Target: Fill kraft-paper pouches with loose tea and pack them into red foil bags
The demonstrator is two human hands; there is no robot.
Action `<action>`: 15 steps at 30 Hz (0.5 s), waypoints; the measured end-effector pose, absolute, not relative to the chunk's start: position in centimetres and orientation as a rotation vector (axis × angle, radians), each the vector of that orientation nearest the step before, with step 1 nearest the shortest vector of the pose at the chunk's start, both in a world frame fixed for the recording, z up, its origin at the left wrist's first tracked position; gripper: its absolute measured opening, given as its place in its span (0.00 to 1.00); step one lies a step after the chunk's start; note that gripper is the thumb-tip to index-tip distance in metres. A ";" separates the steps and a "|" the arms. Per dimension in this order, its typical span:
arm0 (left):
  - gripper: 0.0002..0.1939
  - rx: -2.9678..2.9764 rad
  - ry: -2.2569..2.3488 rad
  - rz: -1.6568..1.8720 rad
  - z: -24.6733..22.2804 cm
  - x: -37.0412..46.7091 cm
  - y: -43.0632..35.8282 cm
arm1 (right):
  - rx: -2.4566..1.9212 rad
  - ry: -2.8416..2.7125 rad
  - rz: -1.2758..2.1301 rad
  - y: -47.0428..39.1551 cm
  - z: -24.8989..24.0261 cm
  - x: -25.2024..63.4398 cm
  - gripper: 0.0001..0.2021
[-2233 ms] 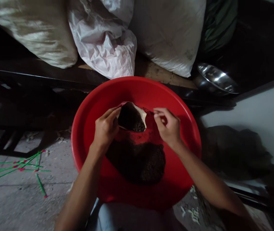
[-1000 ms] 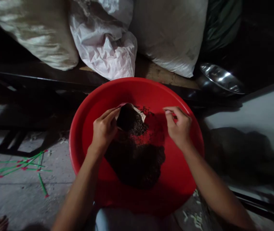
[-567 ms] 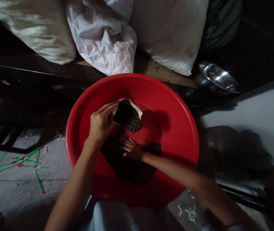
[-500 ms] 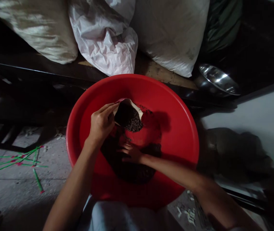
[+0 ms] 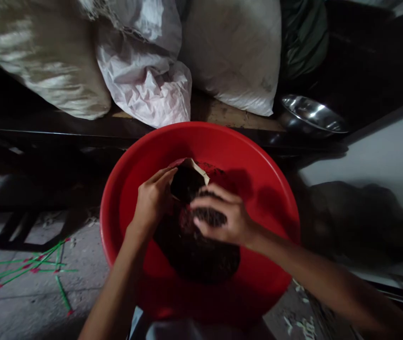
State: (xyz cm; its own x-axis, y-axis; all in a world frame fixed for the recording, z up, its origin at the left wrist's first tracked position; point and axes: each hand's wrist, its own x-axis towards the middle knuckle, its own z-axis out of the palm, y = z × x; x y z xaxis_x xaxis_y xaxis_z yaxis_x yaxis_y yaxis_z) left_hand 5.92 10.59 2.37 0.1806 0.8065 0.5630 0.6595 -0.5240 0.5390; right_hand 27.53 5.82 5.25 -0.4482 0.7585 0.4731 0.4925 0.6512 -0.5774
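Note:
A large red basin [image 5: 268, 208] holds a dark heap of small loose pieces [image 5: 201, 264]. Over its left part, my left hand [image 5: 153, 196] grips the edge of a small bag [image 5: 201, 171], whose pale-rimmed mouth faces up and shows dark contents. My right hand [image 5: 227, 212] is curled around a clump of the dark pieces [image 5: 210, 215], palm toward the bag, close to its opening. Motion blurs the right fingers slightly.
Behind the basin, a beige sack [image 5: 45, 66], a crumpled white sack [image 5: 151, 89] and a grey sack [image 5: 233, 56] rest on a dark ledge, beside a metal bowl [image 5: 314, 115]. Green sticks with red ends [image 5: 45, 257] lie on the floor at left.
My right hand has risen from the dark heap toward the bag and now holds a clump. My left hand still holds the bag. The camera view has shifted slightly.

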 end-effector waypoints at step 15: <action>0.12 2.380 2.127 0.577 5.9 6.8 7.7 | -1.749 -2.169 0.248 10.4 4.0 29.9 0.17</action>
State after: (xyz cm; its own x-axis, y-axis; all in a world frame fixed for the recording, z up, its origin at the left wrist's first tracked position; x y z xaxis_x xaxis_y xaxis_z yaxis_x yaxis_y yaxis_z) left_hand 6.78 7.75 5.87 0.0792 0.9416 0.3271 0.9778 -0.1372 0.1581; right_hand 29.88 10.45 3.99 -0.1824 0.9711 0.1541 0.9113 0.2258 -0.3443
